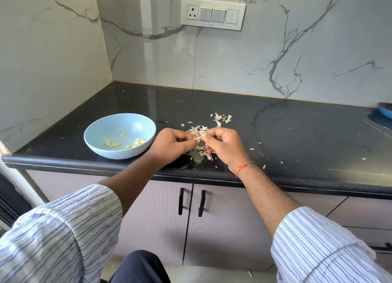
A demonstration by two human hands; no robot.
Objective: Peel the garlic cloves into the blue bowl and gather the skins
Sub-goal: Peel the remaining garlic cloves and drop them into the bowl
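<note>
A light blue bowl (99, 132) stands on the black counter at the left, with several peeled garlic cloves (137, 142) lying in it. Just right of the bowl, my left hand (171, 144) and my right hand (224, 145) meet above the counter. Both pinch one small garlic clove (198, 137) between their fingertips. Papery garlic skins (220, 119) lie scattered on the counter behind and under my hands; part of the pile is hidden by my fingers.
The black counter (297, 134) runs to marble walls at the back and left. A blue pan (385, 111) shows at the far right edge. Stray skin flakes (264, 166) lie near the counter's front edge. Cabinet doors with black handles are below.
</note>
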